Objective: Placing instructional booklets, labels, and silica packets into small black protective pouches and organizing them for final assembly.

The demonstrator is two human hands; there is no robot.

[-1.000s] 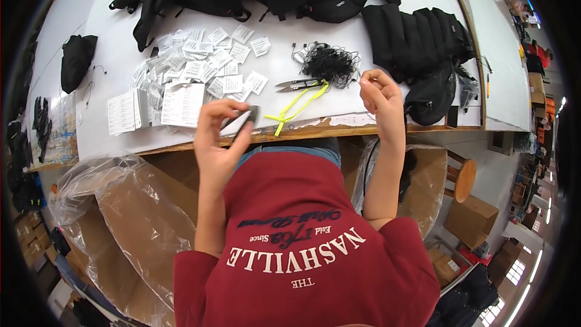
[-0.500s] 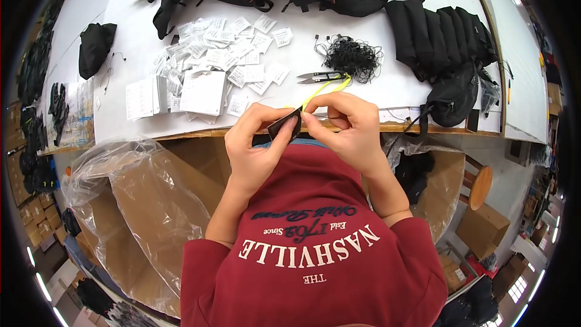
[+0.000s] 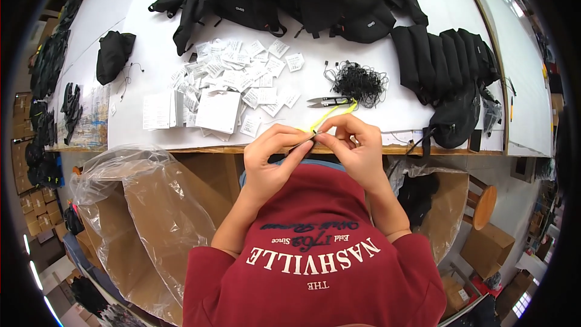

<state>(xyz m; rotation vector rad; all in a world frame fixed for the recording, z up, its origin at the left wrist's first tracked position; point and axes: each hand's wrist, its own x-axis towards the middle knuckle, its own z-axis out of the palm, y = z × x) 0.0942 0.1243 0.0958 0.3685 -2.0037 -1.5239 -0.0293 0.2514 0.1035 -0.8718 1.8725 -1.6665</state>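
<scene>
Left hand [image 3: 272, 157]: fingers pinch a small dark flat tag [image 3: 301, 143].
Right hand [image 3: 353, 142]: fingertips pinch the same tag.
Snips [image 3: 330, 102]: metal, yellow cord, just beyond the hands.

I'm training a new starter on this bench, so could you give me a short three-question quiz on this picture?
1. True or false: the thread snips lie on the white table, in neither hand.
2. What lies just beyond the snips? A) a tangle of black strings B) a roll of tape C) a stapler
3. Fill in: the left hand and right hand meet over a small dark ____ at the table's near edge.

Key: 1 true; 2 A; 3 tag, held between the fingertips of both hands, though too small to tell more.
</scene>
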